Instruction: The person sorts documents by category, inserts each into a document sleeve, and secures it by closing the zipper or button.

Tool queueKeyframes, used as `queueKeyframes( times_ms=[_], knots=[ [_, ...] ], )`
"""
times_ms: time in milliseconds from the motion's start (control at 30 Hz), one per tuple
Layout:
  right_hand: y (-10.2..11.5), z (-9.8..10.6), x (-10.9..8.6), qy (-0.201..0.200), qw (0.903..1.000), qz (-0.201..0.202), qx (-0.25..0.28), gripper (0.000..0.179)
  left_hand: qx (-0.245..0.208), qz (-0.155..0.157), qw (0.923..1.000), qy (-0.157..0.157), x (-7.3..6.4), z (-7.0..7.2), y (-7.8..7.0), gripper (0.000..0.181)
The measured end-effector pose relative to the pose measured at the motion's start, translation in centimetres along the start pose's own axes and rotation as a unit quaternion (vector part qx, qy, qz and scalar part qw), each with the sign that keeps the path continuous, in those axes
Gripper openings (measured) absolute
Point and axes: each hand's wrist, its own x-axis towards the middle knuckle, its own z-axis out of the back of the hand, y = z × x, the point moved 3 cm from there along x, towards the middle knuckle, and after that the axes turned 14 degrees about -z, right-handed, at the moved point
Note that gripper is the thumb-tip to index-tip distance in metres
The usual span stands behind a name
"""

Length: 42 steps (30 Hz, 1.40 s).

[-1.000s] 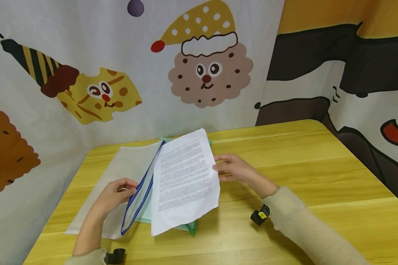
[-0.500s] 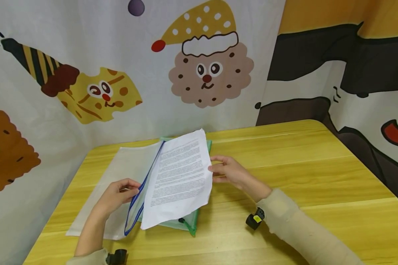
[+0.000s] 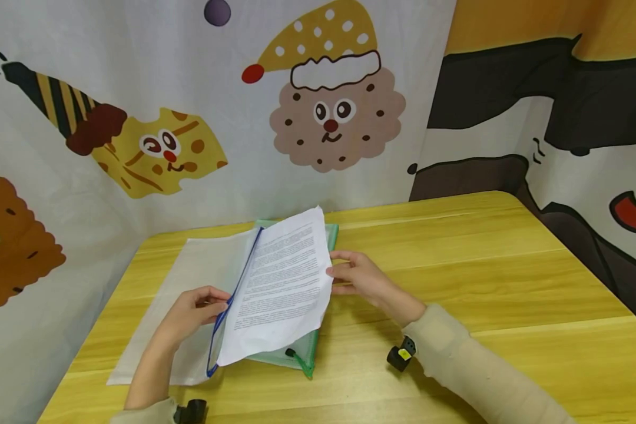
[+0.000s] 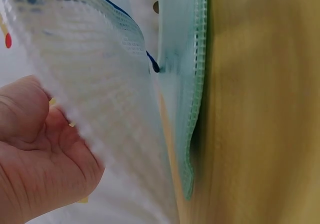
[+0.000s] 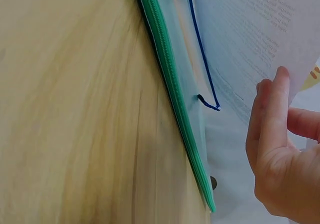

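Note:
A printed sheet of paper [image 3: 281,277] is pinched along its right edge by my right hand [image 3: 368,280], thumb on the printed face and fingers behind. Its left part lies at the mouth of a whitish mesh zipper pouch [image 3: 172,318] with blue zipper edging. My left hand [image 3: 193,312] pinches the blue edge of this pouch and lifts it. In the left wrist view the mesh wall [image 4: 107,94] rises beside the hand. Beneath the paper lies a green zipper pouch [image 3: 302,347], whose green zipper [image 5: 167,64] shows in the right wrist view.
Everything rests on a yellow wood-grain table [image 3: 456,253]. Behind it hangs a white curtain [image 3: 233,176] with cartoon prints. A small green pull tab [image 3: 302,365] sticks out at the near corner of the green pouch.
My right hand has moved left with the paper, bringing its left edge to the blue zipper edge. The left hand has shifted slightly right, and more of the green pouch shows.

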Motion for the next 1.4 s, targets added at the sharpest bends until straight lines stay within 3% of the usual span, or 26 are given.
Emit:
queueKeyframes(
  times_ms=[1133, 1400],
  knots=[
    [-0.4, -3.2, 1.0, 0.003, 0.9999, 0.014, -0.006, 0.040, 0.039, 0.003, 0.9992, -0.009, 0.6, -1.2, -1.0, 0.020],
    [-0.8, -4.0, 1.5, 0.009, 0.9999, 0.012, 0.000, 0.040, 0.038, -0.011, 0.9992, -0.007, 0.7, -1.3, -1.2, 0.021]
  ],
)
